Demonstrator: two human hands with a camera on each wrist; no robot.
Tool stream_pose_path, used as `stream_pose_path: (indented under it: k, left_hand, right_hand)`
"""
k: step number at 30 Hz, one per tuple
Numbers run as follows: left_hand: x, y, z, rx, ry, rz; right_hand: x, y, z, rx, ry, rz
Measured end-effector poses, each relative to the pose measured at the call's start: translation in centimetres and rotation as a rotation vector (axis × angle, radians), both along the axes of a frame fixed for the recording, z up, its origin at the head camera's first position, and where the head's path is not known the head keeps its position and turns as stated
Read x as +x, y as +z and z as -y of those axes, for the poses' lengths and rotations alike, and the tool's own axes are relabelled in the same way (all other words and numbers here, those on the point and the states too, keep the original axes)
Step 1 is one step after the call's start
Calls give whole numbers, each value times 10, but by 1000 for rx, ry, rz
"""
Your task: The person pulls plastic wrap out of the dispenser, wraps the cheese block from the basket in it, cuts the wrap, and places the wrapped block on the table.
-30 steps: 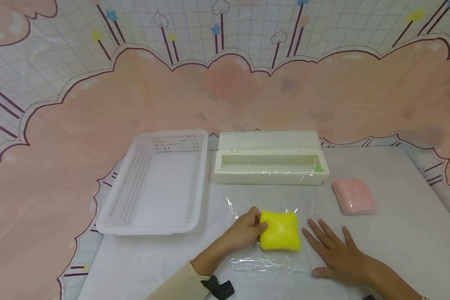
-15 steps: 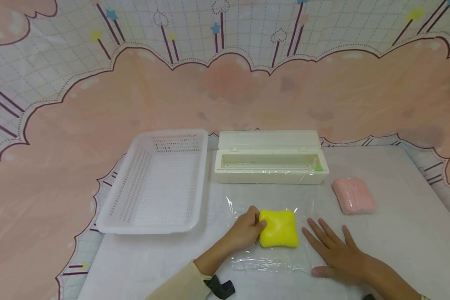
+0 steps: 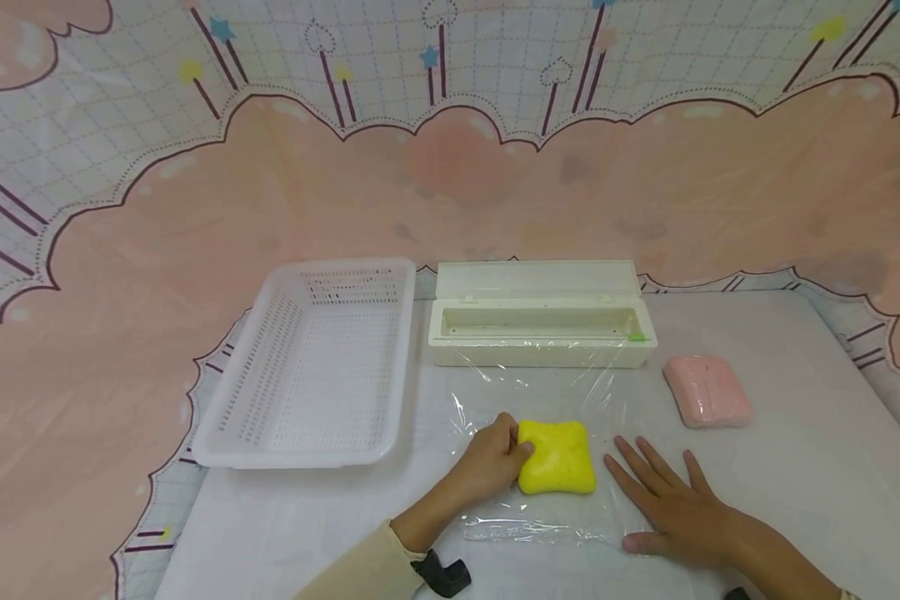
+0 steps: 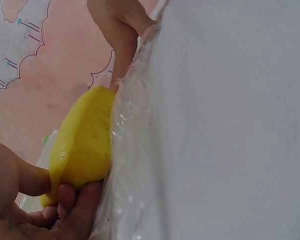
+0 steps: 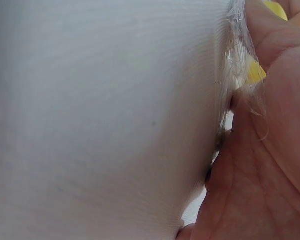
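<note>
My left hand (image 3: 489,460) pinches the left edge of a soft-looking yellow pillow-shaped block (image 3: 557,458), thumb on top and fingers curled beneath. The block is over a sheet of clear cling film (image 3: 540,525). In the left wrist view, thumb and fingers hold one end of the yellow block (image 4: 85,142), with the film beside it. My right hand (image 3: 678,508) rests with spread fingers on the film's right side, holding it against the table. The right wrist view shows that palm (image 5: 250,160) close up, with film by the thumb.
A white cling film dispenser (image 3: 543,357) stands behind the film, lid raised, a green slider at its right. Film runs from its front. A white perforated basket (image 3: 397,417) sits at the left. A pink film-wrapped block (image 3: 708,392) lies at the right on the white-covered table (image 3: 817,467).
The yellow block has shifted slightly away and to the left with my left hand. More glints show on the film in front of the dispenser. My right hand stays put.
</note>
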State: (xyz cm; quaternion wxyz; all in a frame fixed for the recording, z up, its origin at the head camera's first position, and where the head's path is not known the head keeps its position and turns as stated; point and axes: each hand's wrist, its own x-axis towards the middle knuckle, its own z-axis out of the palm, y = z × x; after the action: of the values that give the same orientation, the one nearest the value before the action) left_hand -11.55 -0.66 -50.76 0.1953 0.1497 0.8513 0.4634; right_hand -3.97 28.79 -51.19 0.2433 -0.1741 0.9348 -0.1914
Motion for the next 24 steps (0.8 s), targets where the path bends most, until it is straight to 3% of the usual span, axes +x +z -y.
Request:
stream_pose_path:
  k: [7, 12, 24]
  left_hand:
    - [1, 0, 2, -79, 9, -22]
    - [1, 1, 2, -75, 10, -7]
    - [0, -1, 3, -104, -12, -43]
  right_hand:
    - [-2, 4, 3, 17, 14, -15]
    - [-1, 5, 3, 55, 6, -36]
    - [3, 6, -3, 114, 1, -122]
